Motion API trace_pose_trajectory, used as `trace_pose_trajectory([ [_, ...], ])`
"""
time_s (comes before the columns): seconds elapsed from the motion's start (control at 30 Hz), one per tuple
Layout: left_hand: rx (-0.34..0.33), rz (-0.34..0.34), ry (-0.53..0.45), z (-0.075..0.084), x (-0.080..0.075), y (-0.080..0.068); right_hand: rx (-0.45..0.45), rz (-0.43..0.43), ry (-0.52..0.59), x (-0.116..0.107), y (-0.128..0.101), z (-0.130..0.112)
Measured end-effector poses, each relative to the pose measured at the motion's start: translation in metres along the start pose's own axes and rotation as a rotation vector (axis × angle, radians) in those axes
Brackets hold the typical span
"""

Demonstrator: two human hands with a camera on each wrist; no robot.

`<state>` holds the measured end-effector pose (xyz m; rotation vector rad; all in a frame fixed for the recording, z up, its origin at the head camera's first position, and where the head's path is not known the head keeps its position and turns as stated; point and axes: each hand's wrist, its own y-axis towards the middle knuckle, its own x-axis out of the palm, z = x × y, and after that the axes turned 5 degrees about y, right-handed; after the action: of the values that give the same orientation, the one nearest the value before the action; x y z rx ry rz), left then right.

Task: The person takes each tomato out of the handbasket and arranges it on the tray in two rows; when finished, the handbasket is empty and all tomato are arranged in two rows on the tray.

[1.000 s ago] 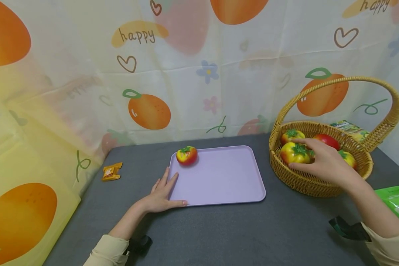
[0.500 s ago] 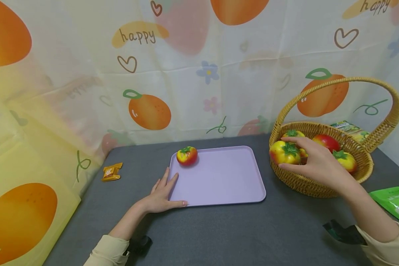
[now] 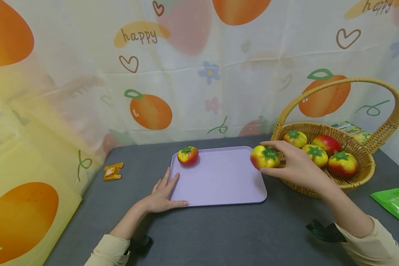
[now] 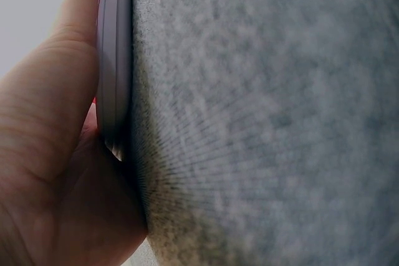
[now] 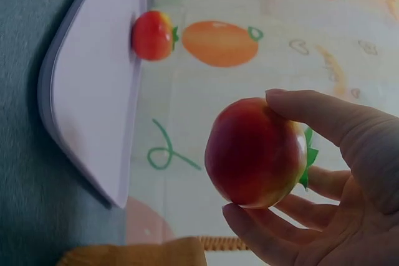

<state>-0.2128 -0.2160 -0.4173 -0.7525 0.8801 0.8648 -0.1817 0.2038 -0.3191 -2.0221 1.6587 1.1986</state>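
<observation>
My right hand (image 3: 299,166) holds a yellow-and-red tomato (image 3: 263,157) with a green calyx, pinched between thumb and fingers. In the head view it hangs over the right edge of the lilac tray (image 3: 226,179), left of the basket. The right wrist view shows the red underside of this tomato (image 5: 252,154) clear of the tray. A second tomato (image 3: 188,157) sits in the tray's far left corner. My left hand (image 3: 157,198) rests with spread, straight fingers on the tray's near left corner; close up, its thumb (image 4: 47,98) lies along the tray's rim (image 4: 115,60).
At the right stands a wicker basket (image 3: 367,171) with a tall handle, holding several tomatoes and a red fruit (image 3: 327,144). Behind it lies a printed packet (image 3: 352,130). A green bag (image 3: 394,205) is at the right edge, an orange-wrapped snack (image 3: 113,171) at the left.
My right hand has lifted the tomato out of the basket and carried it left to the tray's right edge. My left hand and the other tomato on the tray stay put.
</observation>
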Motion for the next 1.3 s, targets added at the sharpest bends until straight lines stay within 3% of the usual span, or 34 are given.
trace_pose_trajectory([
  [0.5, -0.013, -0.003, -0.006, 0.0, 0.001, 0.001, -0.038, -0.042, 0.07, 0.039, 0.025, 0.001],
  [1.1, -0.015, -0.006, -0.01, 0.001, -0.001, -0.001, 0.015, -0.076, 0.117, 0.081, 0.059, 0.005],
  [1.3, -0.016, -0.007, -0.009, 0.001, -0.001, 0.0, -0.012, -0.062, 0.119, 0.094, 0.072, 0.003],
])
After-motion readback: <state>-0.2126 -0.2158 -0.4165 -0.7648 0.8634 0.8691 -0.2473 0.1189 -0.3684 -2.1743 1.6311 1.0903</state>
